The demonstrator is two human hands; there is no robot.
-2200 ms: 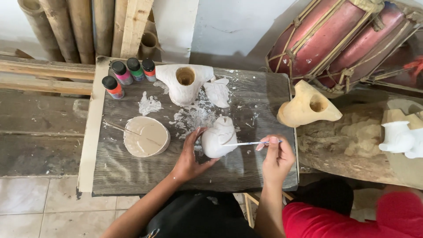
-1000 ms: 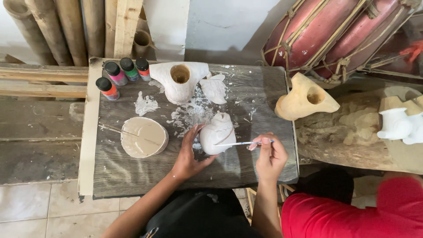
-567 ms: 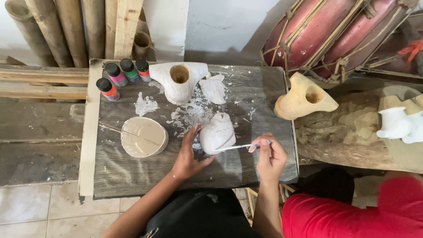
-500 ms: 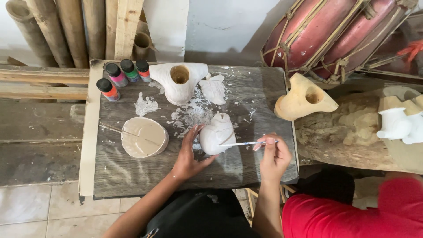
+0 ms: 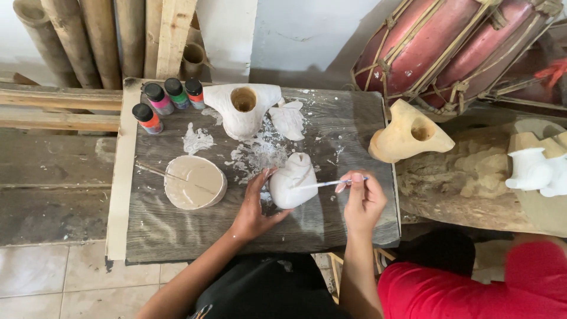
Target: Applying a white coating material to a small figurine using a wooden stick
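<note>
- A round bowl [image 5: 195, 182] of beige paint sits on the bench [image 5: 147, 230], a stick lying across it; four small paint bottles [image 5: 168, 101] stand at the far left corner.
- The left hand [image 5: 255, 208] cups the white carved figure [image 5: 293, 180] mid-bench; the right hand [image 5: 361, 199] pinches a thin brush [image 5: 329, 184], its tip seemingly on the figure.
- A white hollow carving [image 5: 243, 108] stands beyond; an unpainted one [image 5: 407, 133] lies right.
- Since earlier, the hands have barely shifted.
</note>
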